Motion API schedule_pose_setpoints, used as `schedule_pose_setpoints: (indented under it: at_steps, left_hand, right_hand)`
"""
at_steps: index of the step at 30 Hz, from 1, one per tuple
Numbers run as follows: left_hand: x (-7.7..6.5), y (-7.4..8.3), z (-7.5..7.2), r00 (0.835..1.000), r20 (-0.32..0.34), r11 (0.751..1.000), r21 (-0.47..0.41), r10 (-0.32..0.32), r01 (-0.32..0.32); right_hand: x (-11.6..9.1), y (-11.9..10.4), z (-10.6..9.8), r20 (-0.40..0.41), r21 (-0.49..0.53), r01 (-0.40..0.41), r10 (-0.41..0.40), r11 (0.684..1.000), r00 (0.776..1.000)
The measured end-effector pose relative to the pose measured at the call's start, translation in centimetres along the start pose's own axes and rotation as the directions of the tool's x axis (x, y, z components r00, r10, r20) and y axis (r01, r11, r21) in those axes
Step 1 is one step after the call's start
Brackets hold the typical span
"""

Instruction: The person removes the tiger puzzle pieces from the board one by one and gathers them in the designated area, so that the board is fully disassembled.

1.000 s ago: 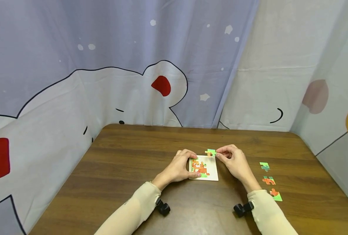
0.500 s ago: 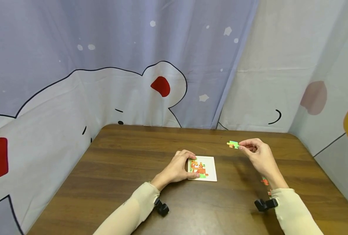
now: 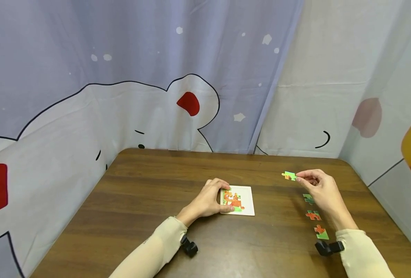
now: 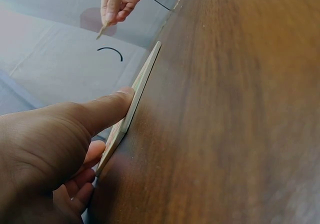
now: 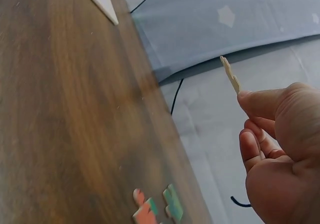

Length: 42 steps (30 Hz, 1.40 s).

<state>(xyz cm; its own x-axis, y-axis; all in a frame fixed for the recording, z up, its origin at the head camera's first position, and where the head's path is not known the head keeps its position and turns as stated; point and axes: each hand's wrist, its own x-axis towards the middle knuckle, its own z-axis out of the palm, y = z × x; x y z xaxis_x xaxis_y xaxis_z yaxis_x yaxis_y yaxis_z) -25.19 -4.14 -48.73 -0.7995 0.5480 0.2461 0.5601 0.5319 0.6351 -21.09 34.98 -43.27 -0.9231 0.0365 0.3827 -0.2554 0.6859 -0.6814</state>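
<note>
A puzzle piece (image 3: 290, 176) in green and orange is pinched at its right end by my right hand (image 3: 321, 189), up off the table at the back right. Edge-on, the same piece (image 5: 230, 75) looks thin and pale in the right wrist view. My left hand (image 3: 207, 199) grips the left side of a square white puzzle board (image 3: 247, 200), thumb at the near edge and fingers at the far edge. In the board's left part lie joined pieces with an orange tiger picture (image 3: 231, 199); its right part is bare white.
Three loose pieces lie in a column below and beside my right hand: a green one (image 3: 308, 199), an orange one (image 3: 313, 215) and an orange-green one (image 3: 321, 232). Behind the brown wooden table (image 3: 170, 170) hangs a printed curtain (image 3: 139, 108).
My right hand has carried the puzzle piece away from the board, to the right, uncovering the loose pieces again. My left hand has stayed on the board.
</note>
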Motion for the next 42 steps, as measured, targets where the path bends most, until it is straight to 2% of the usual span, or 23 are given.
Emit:
schedule_pose_setpoints:
  at_steps: [7, 14, 30, 42]
  left_hand:
    - [-0.1, -0.1, 0.0, 1.0, 0.002, 1.0, 0.005, -0.001, 0.001]
    - [-0.1, -0.1, 0.0, 1.0, 0.013, 1.0, 0.007, -0.011, 0.011]
    - [0.1, -0.1, 0.2, 1.0, -0.008, 0.999, 0.027, 0.018, -0.018]
    - [0.1, -0.1, 0.1, 1.0, 0.009, 1.0, 0.011, 0.0, 0.0]
  right_hand:
    - [-1.2, 1.3, 0.8, 0.04, -0.004, -0.044, 0.044, 0.999, 0.998]
    - [-2.0, 2.4, 1.3, 0.087, -0.007, -0.042, 0.043, 0.999, 0.995]
    - [-1.8, 3.0, 1.8, 0.125, -0.126, 0.018, -0.002, 0.992, 0.992]
    - [-1.9, 3.1, 2.2, 0.143, -0.173, 0.019, 0.006, 0.985, 0.99]
